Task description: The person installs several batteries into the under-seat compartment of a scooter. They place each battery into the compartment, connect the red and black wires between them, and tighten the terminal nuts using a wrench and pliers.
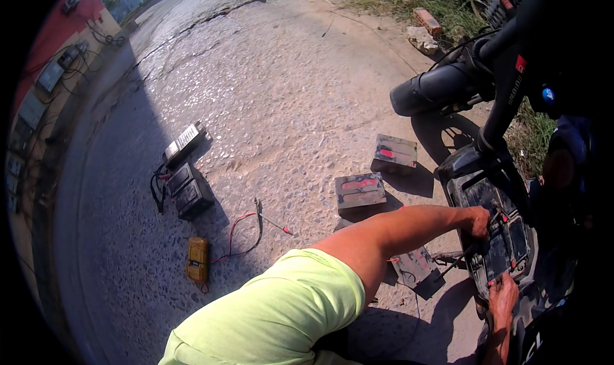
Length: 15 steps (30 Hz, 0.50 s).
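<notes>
My left hand (pixel 476 223), at the end of the arm in a pale yellow-green sleeve (pixel 268 304), has curled fingers at the upper part of the open battery compartment (pixel 457 186) of a black two-wheeler (pixel 435 90); what they grip is hidden. My right hand (pixel 502 295) is lower in the compartment, fingers bent at the edge of a black battery (pixel 495 256) near red terminals; what it holds is unclear. A loose battery with wires (pixel 416 269) lies left of the compartment. Two more batteries (pixel 360 199) (pixel 393 154) with red tops stand on the concrete.
Left lie a yellow multimeter (pixel 197 263) with leads and probes (pixel 275 224), a black battery (pixel 192 192) and a silver boxy device (pixel 183 144). A wall with meter boxes (pixel 48 77) runs along the far left. A brick (pixel 427 20) and weeds border the right side.
</notes>
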Tool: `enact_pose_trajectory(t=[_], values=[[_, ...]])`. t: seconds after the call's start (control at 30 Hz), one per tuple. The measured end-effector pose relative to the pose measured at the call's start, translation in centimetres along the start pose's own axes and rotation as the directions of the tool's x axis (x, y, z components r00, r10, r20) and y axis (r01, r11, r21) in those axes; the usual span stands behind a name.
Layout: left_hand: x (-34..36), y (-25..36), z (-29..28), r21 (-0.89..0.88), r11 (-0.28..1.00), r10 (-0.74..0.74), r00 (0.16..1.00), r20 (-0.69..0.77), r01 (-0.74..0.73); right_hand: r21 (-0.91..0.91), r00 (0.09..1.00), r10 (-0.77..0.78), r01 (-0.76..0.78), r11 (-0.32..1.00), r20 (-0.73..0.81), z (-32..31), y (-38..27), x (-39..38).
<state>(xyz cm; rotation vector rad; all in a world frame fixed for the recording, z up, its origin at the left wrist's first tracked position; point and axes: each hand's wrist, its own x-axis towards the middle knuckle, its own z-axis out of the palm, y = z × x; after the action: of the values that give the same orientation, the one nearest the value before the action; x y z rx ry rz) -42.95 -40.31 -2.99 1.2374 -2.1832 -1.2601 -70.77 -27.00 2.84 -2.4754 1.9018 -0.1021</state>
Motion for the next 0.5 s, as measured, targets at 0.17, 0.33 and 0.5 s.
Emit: enact_pose_trajectory(t=[0.17,0.33,0.5], values=[[0.1,0.0,-0.2,0.021,1.000,0.006,1.000,0.003,-0.006,0.063,0.998,-0.060,0.061,0.996,-0.014,-0.1,-0.2,0.1],[-0.1,0.0,-0.1,-0.013,1.000,0.001,1.000,-0.017,-0.001,0.047,1.000,0.002,-0.002,0.999,0.017,-0.7,-0.6,0.4],[-0.4,0.0,-0.3,-0.026,1.000,0.007,1.000,-0.018,-0.007,0.077,0.986,-0.135,0.142,0.987,-0.098,0.0,0.1,0.2]])
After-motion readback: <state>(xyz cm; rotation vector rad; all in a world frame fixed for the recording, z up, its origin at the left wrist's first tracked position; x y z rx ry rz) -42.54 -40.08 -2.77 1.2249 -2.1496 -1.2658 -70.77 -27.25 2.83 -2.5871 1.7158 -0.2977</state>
